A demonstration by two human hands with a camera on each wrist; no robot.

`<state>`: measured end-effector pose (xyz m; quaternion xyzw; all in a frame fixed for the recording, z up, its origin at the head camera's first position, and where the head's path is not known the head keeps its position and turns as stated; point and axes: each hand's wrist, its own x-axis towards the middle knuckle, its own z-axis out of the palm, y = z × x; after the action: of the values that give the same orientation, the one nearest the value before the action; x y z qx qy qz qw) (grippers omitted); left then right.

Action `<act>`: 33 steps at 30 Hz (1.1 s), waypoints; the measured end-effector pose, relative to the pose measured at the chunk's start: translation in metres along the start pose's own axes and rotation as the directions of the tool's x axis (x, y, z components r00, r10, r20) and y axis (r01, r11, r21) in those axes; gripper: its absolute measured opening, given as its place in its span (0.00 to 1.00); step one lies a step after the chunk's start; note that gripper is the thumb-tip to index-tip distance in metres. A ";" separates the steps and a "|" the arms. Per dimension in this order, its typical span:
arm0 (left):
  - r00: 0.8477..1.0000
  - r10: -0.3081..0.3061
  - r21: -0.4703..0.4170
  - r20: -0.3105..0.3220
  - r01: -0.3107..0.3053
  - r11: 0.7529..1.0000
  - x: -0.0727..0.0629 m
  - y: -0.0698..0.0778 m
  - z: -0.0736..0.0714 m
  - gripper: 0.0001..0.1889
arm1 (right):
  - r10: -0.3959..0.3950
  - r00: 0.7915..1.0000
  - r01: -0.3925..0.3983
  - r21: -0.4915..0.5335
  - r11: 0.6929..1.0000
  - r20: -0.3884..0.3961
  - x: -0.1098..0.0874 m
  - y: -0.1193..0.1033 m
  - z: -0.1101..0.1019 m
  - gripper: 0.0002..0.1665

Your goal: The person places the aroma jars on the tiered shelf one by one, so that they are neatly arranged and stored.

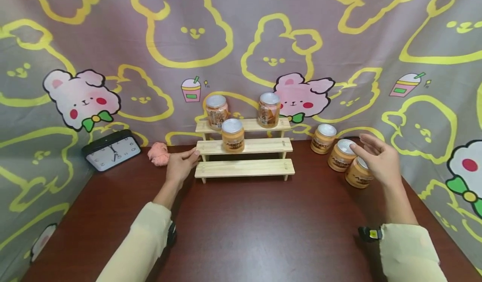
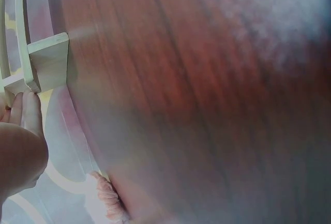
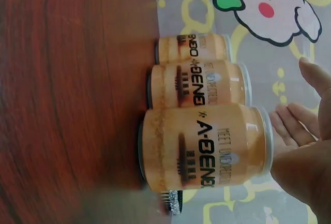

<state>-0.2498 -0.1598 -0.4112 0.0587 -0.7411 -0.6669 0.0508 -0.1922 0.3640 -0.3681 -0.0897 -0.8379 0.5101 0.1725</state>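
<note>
Right wrist only: brand lettering on nearest can beside right hand.

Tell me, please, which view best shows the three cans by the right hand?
The right wrist view: the cans fill it, labels readable. The head view shows them small, partly behind the right hand. The left wrist view misses them.

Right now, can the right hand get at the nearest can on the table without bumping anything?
Probably yes. The right hand hovers open just above the nearest can, with nothing between them. The middle can stands close beside it, so the fingers may brush that one.
</note>
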 end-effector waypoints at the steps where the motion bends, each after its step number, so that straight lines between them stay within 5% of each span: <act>1: 1.000 0.000 0.002 -0.002 0.000 1.000 0.000 0.000 0.000 0.20 | -0.004 1.000 0.004 -0.005 1.000 -0.002 0.000 0.002 -0.001 0.40; 23: 1.000 -0.009 -0.017 0.005 0.009 1.000 0.001 0.000 0.000 0.20 | -0.009 0.999 0.022 -0.281 0.960 0.046 -0.004 0.026 -0.014 0.45; 33: 1.000 -0.004 -0.014 -0.001 0.004 1.000 0.001 0.001 0.000 0.20 | -0.025 0.999 0.039 -0.321 0.946 0.048 -0.005 0.027 -0.011 0.44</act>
<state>-0.2513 -0.1600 -0.4100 0.0601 -0.7362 -0.6723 0.0501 -0.1838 0.3835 -0.3886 -0.0923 -0.9146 0.3657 0.1457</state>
